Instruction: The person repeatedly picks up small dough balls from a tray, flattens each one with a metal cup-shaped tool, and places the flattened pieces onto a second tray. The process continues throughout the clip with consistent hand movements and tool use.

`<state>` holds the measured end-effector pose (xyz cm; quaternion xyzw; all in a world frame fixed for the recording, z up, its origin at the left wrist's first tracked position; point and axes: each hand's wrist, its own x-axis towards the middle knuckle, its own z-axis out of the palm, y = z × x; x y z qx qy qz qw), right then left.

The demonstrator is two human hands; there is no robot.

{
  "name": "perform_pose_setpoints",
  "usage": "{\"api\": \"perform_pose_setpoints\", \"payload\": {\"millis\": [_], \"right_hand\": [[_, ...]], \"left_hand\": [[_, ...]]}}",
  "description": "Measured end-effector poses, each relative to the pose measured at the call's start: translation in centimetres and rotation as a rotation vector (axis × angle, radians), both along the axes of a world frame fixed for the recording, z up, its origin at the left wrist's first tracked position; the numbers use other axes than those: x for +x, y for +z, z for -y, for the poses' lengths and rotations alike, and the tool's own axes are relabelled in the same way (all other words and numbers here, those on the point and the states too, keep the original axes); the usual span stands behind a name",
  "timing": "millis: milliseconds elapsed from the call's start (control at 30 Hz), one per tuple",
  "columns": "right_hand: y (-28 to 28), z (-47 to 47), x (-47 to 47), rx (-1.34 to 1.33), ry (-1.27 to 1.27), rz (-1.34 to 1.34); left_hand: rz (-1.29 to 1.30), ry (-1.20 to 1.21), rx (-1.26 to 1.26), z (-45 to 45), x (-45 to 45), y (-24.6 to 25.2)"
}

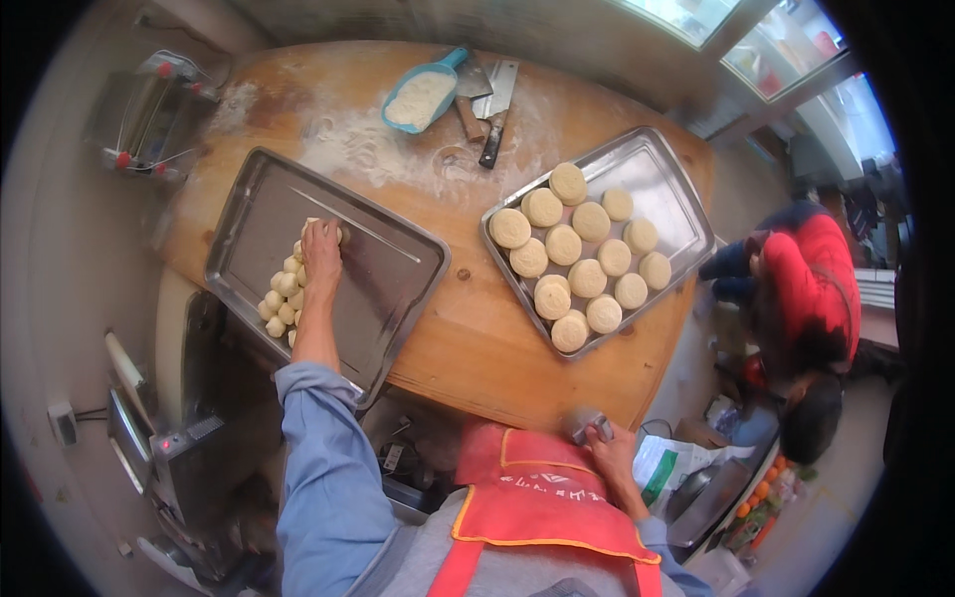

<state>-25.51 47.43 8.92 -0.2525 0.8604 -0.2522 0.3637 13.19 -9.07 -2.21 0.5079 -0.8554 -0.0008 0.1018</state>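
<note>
My left hand [322,250] reaches over the dark metal baking tray [373,298] at the left, its fingers down on small pale dough balls [287,284] grouped there; whether it grips one is hidden. Low at the table's front edge, beside my red apron [552,485], my right hand [610,448] is closed around a small metallic object [592,427], blurred and not clearly identifiable. Another metal tray [664,179] at the right holds round, flat, pale dough cakes [588,277] with patterned tops.
At the wooden table's [462,336] back lie a blue scoop of flour [419,97], a cleaver [471,97] and a black-handled blade [496,127] amid scattered flour. A person in red [817,276] bends over at the right, near oranges [761,489]. Machines stand at the left.
</note>
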Motion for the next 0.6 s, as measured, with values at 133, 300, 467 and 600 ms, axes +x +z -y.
{"api": "perform_pose_setpoints", "payload": {"millis": [133,300,467,600], "right_hand": [[0.5,2.1,2.0,-0.027,0.047,0.025],[1.0,3.8,3.2,-0.023,0.153,-0.081],[1.7,3.2,4.0,-0.047,0.06,-0.042],[2.7,1.9,4.4,-0.099,-0.007,-0.012]], "left_hand": [[-0.505,0.13,0.217,-4.2,-3.8,4.0],[-1.789,0.299,1.281,-13.8,-8.3,5.4],[-1.547,0.44,1.446,-27.7,-14.8,3.2],[-0.539,-0.337,0.601,-36.7,-17.8,0.0]]}}
